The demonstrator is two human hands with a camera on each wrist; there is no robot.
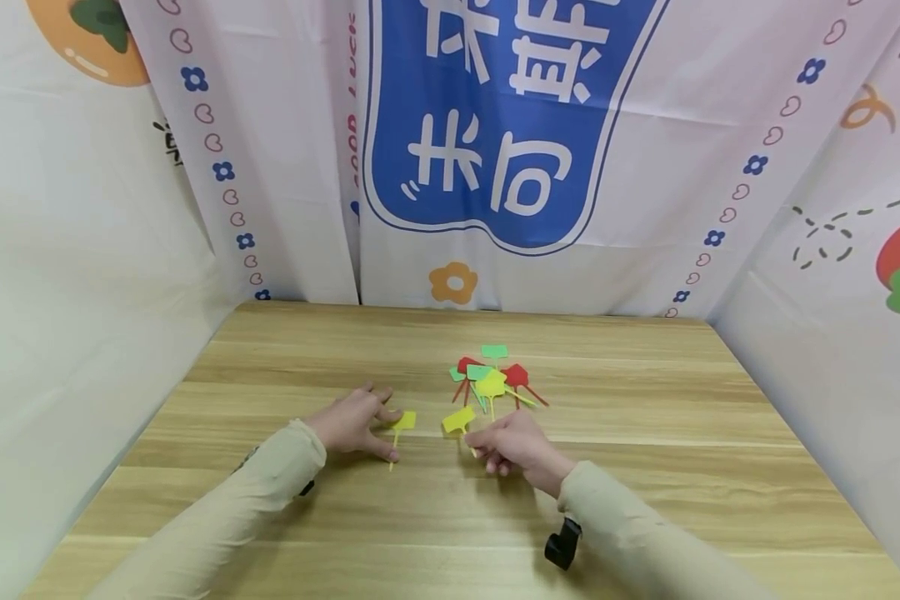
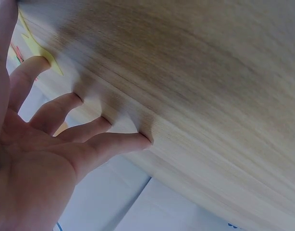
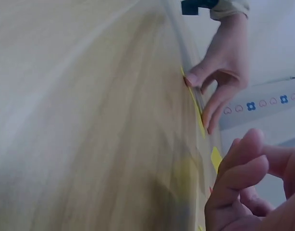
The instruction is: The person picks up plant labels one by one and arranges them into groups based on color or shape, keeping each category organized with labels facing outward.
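My left hand (image 1: 356,422) rests on the wooden table with its fingers spread. Its index finger touches the head of a yellow plant label (image 1: 405,420), and the thumb lies by the stem. In the left wrist view, this label (image 2: 39,50) lies flat under the index fingertip. To the right, my right hand (image 1: 516,448) pinches another yellow plant label (image 1: 459,419) by its stem, its rectangular head tilted. In the right wrist view, the fingers are curled and partly hide that label (image 3: 215,159).
Behind my right hand lies a loose pile of plant labels, with red (image 1: 517,375), green (image 1: 494,351) and yellow (image 1: 491,383) ones overlapping. A printed white cloth (image 1: 300,208) hangs along the table's back edge, and white cloth also stands at both sides.
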